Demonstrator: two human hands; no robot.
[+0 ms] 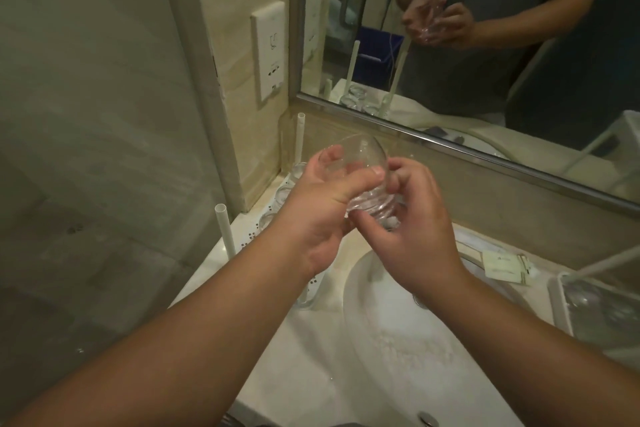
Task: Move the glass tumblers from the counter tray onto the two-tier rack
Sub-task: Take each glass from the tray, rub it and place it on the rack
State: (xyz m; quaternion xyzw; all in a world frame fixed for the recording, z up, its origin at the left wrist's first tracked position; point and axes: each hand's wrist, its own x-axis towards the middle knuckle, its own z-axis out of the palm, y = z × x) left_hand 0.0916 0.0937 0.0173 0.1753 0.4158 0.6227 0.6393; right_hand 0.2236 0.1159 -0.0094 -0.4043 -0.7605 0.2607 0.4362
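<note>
Hands [322,204] [415,218] hold tumbler [360,184] above sink [381,340]

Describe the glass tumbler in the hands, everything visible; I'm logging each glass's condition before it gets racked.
The clear, round-bodied glass tumbler looks like thin transparent glass with a ribbed, thicker end. It is held in the air above the white sink basin, tilted, ribbed end toward the person and rounded end toward the mirror. The left hand wraps its side, thumb across the front; the right hand pinches the ribbed end. It looks empty; chips or cracks cannot be judged.
</note>
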